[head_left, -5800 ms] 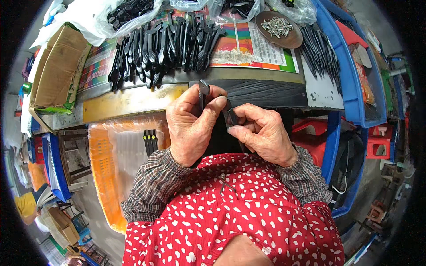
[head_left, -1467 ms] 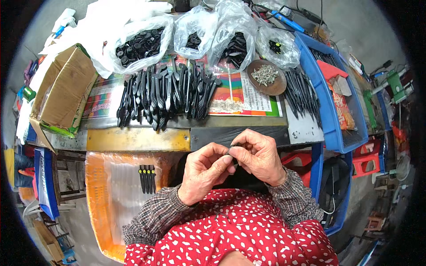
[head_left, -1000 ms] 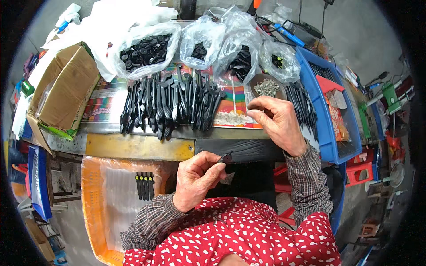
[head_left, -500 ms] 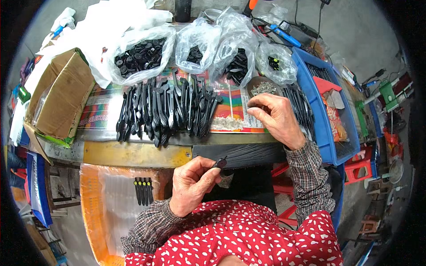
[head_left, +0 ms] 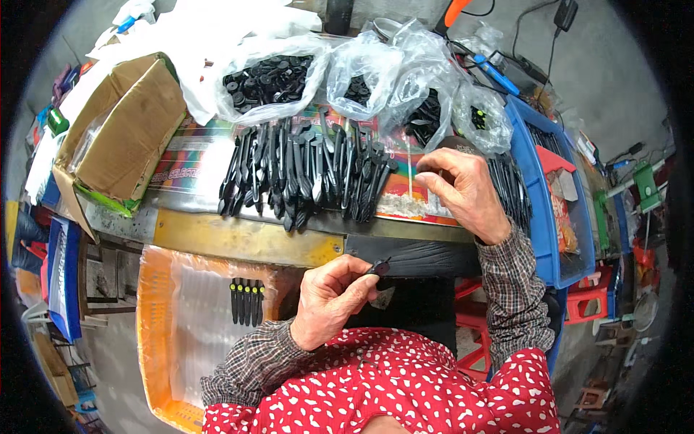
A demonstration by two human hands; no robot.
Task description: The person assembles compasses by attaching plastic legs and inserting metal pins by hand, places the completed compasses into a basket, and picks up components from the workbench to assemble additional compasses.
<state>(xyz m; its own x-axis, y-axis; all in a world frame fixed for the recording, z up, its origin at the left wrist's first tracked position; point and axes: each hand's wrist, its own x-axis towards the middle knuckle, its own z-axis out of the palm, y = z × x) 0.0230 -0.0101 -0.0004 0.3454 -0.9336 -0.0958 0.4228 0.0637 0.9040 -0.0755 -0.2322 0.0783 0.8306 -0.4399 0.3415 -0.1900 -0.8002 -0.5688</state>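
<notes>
In front of my body, my left hand (head_left: 325, 300) pinches a small black plastic part with a round end (head_left: 379, 267) between thumb and fingers. Over the bench's right side hangs my right hand (head_left: 468, 192), thumb and fingertips drawn together. Anything between those fingertips is too small to make out. Behind that hand a dark dish (head_left: 459, 143) is mostly hidden. To its left lies a pile of long black plastic pieces (head_left: 300, 173) on a colourful printed sheet. Several black pieces with yellow-green dots (head_left: 246, 300) lie in a row in the orange basket (head_left: 155, 336).
Clear plastic bags of black parts (head_left: 271, 83) line the back of the bench. A cardboard box (head_left: 130, 137) stands at left, a blue tray (head_left: 531, 217) at right. Red stools (head_left: 473, 333) are below the bench. White powder or crumbs (head_left: 405, 205) lie beside the pile.
The view has shifted, so the bench things sit farther right in it. My right hand now covers more of the dish. My left hand still grips the black part.
</notes>
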